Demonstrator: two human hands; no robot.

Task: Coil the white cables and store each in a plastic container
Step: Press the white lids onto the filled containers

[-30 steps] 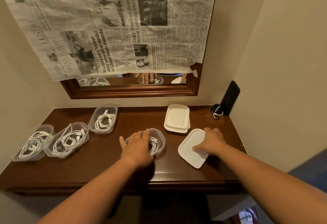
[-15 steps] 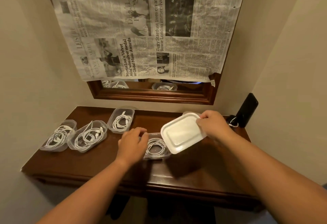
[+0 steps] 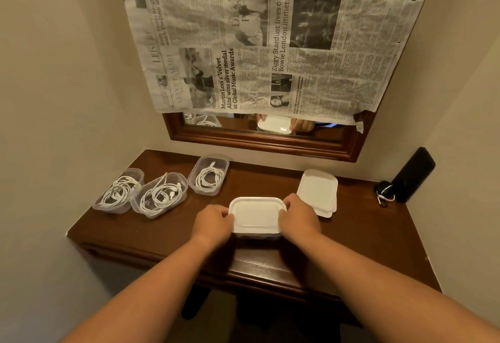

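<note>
The lid (image 3: 255, 214) sits on top of a container (image 3: 257, 236) at the front middle of the tabletop (image 3: 365, 234). What is in the container is hidden under the lid. My left grip (image 3: 213, 222) curls on the lid's left edge and my right grip (image 3: 299, 217) on its right edge, both closed narrow on the rim.

I judge the lid to be thin, light and bendy, so it is best held at the short edges and pressed down around the rim. The tub looks light enough to skid on the polished wood.

I count three open containers to the left, (image 3: 119, 191), (image 3: 159, 195) and (image 3: 209, 176), each holding coiled white cable. The capped one makes four. A stack of spare lids (image 3: 319, 191) lies just beside my right grip, but I cannot tell how many.
</note>
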